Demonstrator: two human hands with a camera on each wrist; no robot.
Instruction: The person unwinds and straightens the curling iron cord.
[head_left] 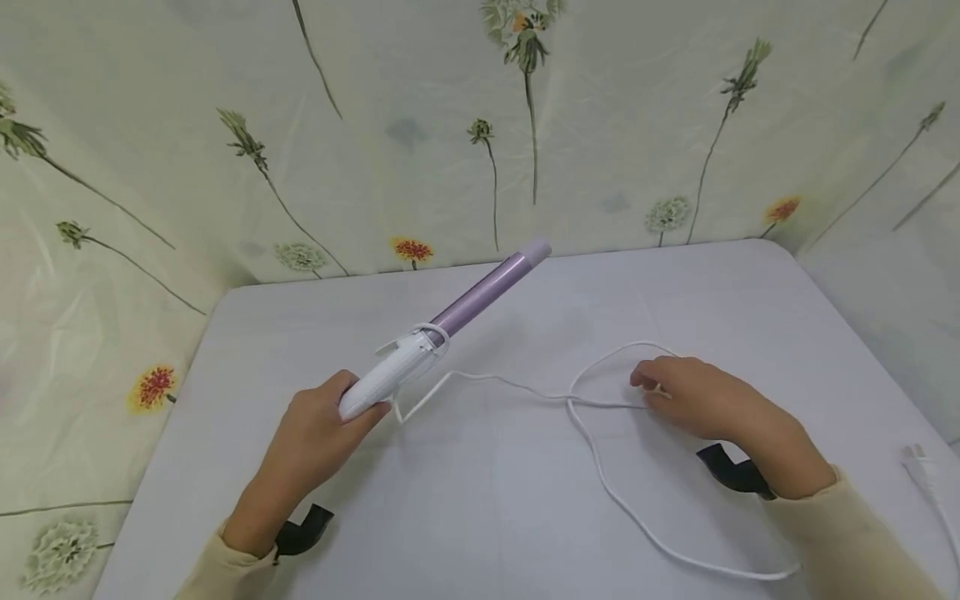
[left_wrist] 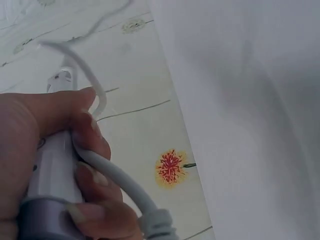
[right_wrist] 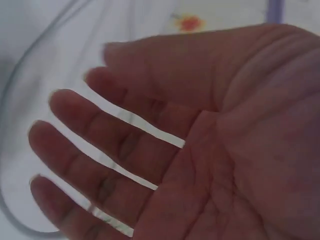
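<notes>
White plastic handle of a curling iron (head_left: 442, 333) is gripped by the left hand (head_left: 311, 437) above the tabletop (head_left: 487, 500); its limp cord (head_left: 600, 467) is approached by the right hand's (head_left: 705, 404) straight, spread fingers (right_wrist: 95, 145). Rigid, light; best held at handle.

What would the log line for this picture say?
left hand: grips curling iron handle | right hand: open, fingers spread over white cord | plug: on table

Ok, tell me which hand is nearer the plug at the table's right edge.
Right. The right hand lies over the cord's loop, well left of the plug; the left hand grips the curling iron, further left.
</notes>
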